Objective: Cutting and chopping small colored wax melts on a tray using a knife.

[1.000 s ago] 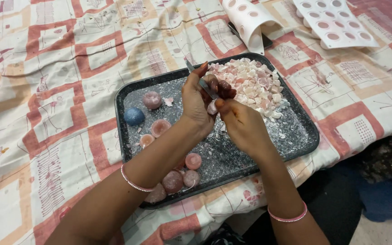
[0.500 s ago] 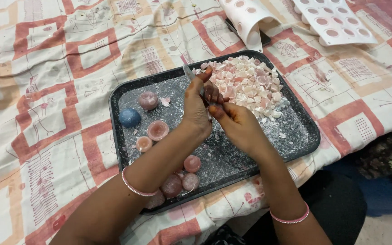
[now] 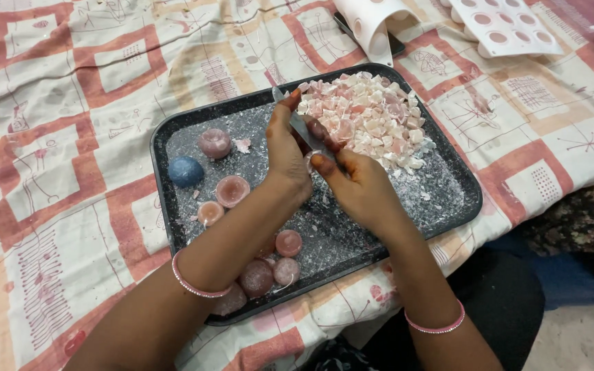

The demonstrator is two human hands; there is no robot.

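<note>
Over the dark tray (image 3: 458,199) our left hand (image 3: 287,154) grips a knife (image 3: 297,124), fingers curled shut around it, while our right hand (image 3: 355,182) pinches a small pale wax piece (image 3: 311,159) against the blade. The pile of pink and white chunks (image 3: 366,117) lies just beyond, and round pink candles (image 3: 232,190) and a blue one (image 3: 185,172) sit to the left on the tray.

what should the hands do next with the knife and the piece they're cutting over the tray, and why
Probably press the knife down through the small pale piece pinched between the left hand and right hand. The blade already rests against it above the dark tray, and the heap of pink and white chunks lies right beside, so a cut bit would likely drop there.
</note>
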